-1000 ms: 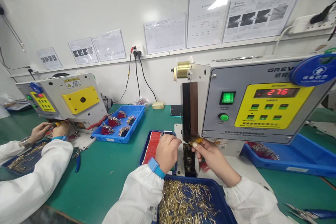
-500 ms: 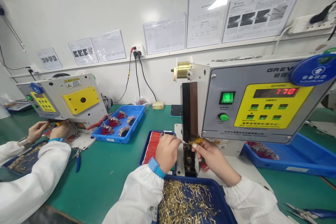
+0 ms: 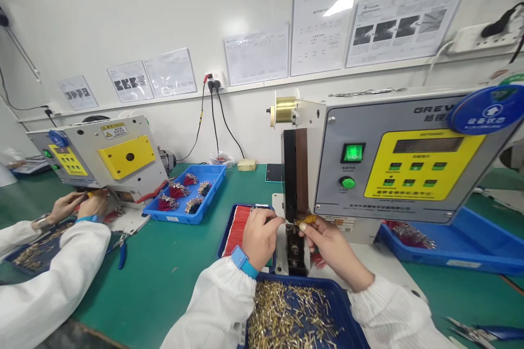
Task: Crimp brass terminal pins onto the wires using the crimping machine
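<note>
My left hand (image 3: 262, 237), with a blue wristband, is closed in a pinch at the left side of the press head. A thin metal terminal pin (image 3: 290, 223) runs from its fingertips into the tooling (image 3: 295, 245). My right hand (image 3: 329, 242) wears a yellow finger cot and pinches close against the tooling's right side; what lies between its fingers is too small to make out. Some red wires (image 3: 317, 259) show below it. Both hands work under the grey crimping machine (image 3: 347, 120). A dark blue tray (image 3: 339, 286) of loose gold terminal pins lies in front.
Red wires (image 3: 237, 229) fill a tray at left. A blue bin (image 3: 184, 218) holds wire bundles; another blue bin (image 3: 450, 253) stands right. Pliers (image 3: 487, 331) lie at lower right. A co-worker's hands (image 3: 92, 207) are at a second machine (image 3: 123, 147).
My left fingertips have shifted slightly, while my right hand stays almost in place. The machine's red display digits are no longer lit. The co-worker's left hand has moved a little to the right.
</note>
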`<state>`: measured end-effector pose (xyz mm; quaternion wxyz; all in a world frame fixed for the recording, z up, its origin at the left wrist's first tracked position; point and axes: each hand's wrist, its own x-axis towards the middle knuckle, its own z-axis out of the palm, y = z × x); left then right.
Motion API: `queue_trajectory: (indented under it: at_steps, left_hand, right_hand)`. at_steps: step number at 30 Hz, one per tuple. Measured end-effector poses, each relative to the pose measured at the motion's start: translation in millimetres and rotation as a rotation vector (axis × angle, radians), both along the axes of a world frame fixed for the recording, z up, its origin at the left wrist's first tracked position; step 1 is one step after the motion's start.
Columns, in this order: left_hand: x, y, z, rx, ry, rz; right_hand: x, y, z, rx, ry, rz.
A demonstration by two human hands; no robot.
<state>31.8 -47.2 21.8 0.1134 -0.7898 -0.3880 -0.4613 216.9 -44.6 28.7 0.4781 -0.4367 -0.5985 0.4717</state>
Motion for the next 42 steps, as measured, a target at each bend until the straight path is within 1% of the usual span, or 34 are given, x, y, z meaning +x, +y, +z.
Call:
queue_trajectory:
  at_steps: [3, 9, 16, 28, 42]
  left_hand:
    - [0.3, 0.5, -1.7, 0.003, 0.000, 0.020]
    - [0.4, 1.2, -2.8, -0.048, -0.026, -0.012]
    - [-0.3, 1.4, -4.6, -0.048, -0.015, 0.002]
    - [0.0, 1.3, -2.9, -0.044, 0.016, 0.009]
    - [-0.3, 1.1, -2.3, -0.061, 0.019, -0.005]
  right_hand:
    - [-0.2, -0.4, 0.4, -0.003, -0.025, -0.011]
    - [-0.8, -1.0, 0.7, -0.001, -0.021, -0.025]
    - [-1.5, -1.9, 0.3, -0.005, -0.016, -0.041]
    - [-3.0, -1.1, -1.4, -0.025, 0.049, -0.043]
    - [-2.9, -2.2, 0.7, -0.004, 0.036, -0.055]
